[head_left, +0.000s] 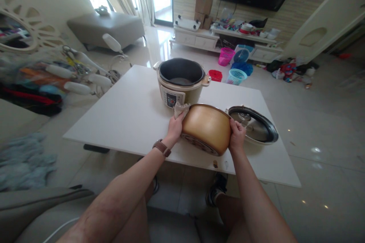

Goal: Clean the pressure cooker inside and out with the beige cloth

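Observation:
Both my hands hold a gold-coloured inner pot (207,128) tilted on its side over the white table (119,121), its opening turned away from me. My left hand (175,127) grips the pot's left side and also pinches a pale cloth (180,109) against the rim. My right hand (236,134) clasps the pot's right side, fingers wrapped round it. Just behind the pot stands a beige rice cooker (180,82) with its dark cavity open. To the right, a glass lid (253,124) with a metal rim lies on the table.
A grey ottoman (107,26) stands at the back left, a TV stand (222,38) with clutter at the back. Pink, red and blue baskets (235,70) sit on the floor behind the table. A rack with white handles (85,76) is at the left.

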`<state>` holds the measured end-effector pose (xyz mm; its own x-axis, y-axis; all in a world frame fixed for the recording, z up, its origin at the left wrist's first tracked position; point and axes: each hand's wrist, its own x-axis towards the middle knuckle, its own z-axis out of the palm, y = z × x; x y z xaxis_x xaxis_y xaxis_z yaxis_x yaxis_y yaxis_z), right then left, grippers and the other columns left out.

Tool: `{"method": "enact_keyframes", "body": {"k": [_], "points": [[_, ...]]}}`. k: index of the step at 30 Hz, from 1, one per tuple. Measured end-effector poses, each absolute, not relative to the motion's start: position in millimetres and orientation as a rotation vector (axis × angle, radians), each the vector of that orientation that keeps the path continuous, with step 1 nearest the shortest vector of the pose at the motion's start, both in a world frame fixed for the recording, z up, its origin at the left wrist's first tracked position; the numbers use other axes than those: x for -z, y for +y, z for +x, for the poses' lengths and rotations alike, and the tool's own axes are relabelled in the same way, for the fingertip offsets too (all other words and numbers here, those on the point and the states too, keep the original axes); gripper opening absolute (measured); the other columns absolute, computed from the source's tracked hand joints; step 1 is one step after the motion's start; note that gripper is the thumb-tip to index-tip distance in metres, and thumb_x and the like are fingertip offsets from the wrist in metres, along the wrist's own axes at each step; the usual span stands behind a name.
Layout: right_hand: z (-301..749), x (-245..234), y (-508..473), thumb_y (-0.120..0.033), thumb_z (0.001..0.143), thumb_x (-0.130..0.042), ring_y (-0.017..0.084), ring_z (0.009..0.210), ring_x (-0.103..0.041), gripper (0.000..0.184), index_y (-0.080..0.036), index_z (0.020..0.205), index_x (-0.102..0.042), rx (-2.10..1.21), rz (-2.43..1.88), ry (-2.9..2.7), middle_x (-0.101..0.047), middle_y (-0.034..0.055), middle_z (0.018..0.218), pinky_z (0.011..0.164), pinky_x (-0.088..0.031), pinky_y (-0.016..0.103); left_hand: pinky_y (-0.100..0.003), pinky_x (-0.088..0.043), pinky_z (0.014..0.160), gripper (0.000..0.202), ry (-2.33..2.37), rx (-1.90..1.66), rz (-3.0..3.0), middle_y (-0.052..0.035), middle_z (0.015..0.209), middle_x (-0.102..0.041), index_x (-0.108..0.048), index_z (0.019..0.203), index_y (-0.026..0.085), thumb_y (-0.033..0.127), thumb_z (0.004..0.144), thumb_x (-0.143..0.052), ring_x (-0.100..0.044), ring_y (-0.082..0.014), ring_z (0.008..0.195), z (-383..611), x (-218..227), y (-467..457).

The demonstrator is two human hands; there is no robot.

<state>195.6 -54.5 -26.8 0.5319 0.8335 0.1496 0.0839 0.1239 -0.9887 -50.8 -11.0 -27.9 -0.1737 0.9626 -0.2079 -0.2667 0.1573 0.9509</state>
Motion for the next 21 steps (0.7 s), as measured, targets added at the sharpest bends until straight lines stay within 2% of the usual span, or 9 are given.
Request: {"method": "enact_keyframes", "body": {"k": [3,8,12,15,17,21], "points": [[196,31,-54,-0.082,0.071,-0.081,0.01,0.058,-0.028,0.07,-0.023,0.061,-0.044,-0.666,-1.361,-0.857,-0.034,-0.0081,0.06,0.054,-0.021,0.028,-0.046,-0.052,0.112,0.039,1.268,-1.297,0.707,-0.0122,0.119,-0.083,-0.083,0.112,0.016,0.043,0.086,-0.075,-0.072,-0.0337,0.125,-52,33,-8],[192,32,-52,-0.09,0.074,-0.07,0.011,0.061,-0.034,0.071,-0.023,0.063,-0.049,-0.609,-1.424,-0.879,-0.04,-0.0064,0.061,0.057,-0.027,0.028,-0.045,-0.05,0.115,0.038,1.274,-1.363,0.762,-0.0128,0.124,-0.081,-0.084,0.11,0.017,0.043,0.084,-0.075,-0.072,-0.033,0.126,-57,35,-3],[190,24,-48,-0.078,0.083,-0.068,0.016,0.072,-0.048,0.058,-0.02,0.077,-0.064,-0.486,-1.414,-0.971,-0.056,-0.0017,0.072,0.066,-0.037,0.029,-0.045,-0.05,0.115,0.039,1.293,-1.407,0.799,-0.0112,0.124,-0.082,-0.083,0.113,0.018,0.045,0.085,-0.076,-0.071,-0.0321,0.126,-59,33,-2],[191,16,-48,-0.068,0.084,-0.07,0.018,0.078,-0.054,0.049,-0.019,0.087,-0.07,-0.469,-1.392,-0.936,-0.064,0.0011,0.08,0.071,-0.039,0.03,-0.044,-0.049,0.116,0.038,1.277,-1.421,0.893,-0.0101,0.126,-0.081,-0.083,0.116,0.019,0.043,0.089,-0.075,-0.071,-0.0308,0.125,-56,28,-8],[194,14,-48,-0.067,0.083,-0.071,0.017,0.076,-0.052,0.048,-0.019,0.083,-0.07,-0.494,-1.38,-0.905,-0.062,0.0002,0.077,0.069,-0.038,0.029,-0.045,-0.049,0.116,0.035,1.289,-1.4,1.03,-0.0098,0.124,-0.081,-0.082,0.118,0.019,0.041,0.092,-0.072,-0.072,-0.0309,0.122,-53,23,-14],[200,22,-50,-0.073,0.079,-0.078,0.012,0.062,-0.034,0.06,-0.021,0.063,-0.053,-0.593,-1.413,-0.894,-0.042,-0.0058,0.061,0.058,-0.025,0.029,-0.047,-0.05,0.114,0.03,1.253,-1.393,1.372,-0.0109,0.127,-0.08,-0.082,0.117,0.021,0.037,0.096,-0.068,-0.071,-0.0327,0.121,-51,13,-24]]}}
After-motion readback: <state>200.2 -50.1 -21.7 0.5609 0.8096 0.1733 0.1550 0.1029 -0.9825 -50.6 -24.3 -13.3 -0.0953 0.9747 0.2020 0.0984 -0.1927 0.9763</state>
